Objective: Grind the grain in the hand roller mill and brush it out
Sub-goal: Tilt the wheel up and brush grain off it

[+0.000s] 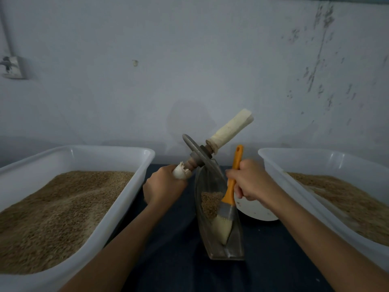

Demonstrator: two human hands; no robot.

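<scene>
- Your left hand (163,187) grips the roller (196,149) handle, lifted clear.
- Your right hand (249,182) grips the brush (228,199); grain (210,203) remains in the trough (235,247), lower centre, so sweeping seems unfinished.

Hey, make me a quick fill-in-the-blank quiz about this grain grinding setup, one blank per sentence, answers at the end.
1. The right hand holds a brush with a handle coloured ____.
2. The left hand grips one wrapped handle of the roller, lifting its metal ____ clear of the trough.
3. The brush bristles rest inside the ____.
4. A white tub of grain stands on each ____ of the trough.

Answers: orange; disc; trough; side
</scene>
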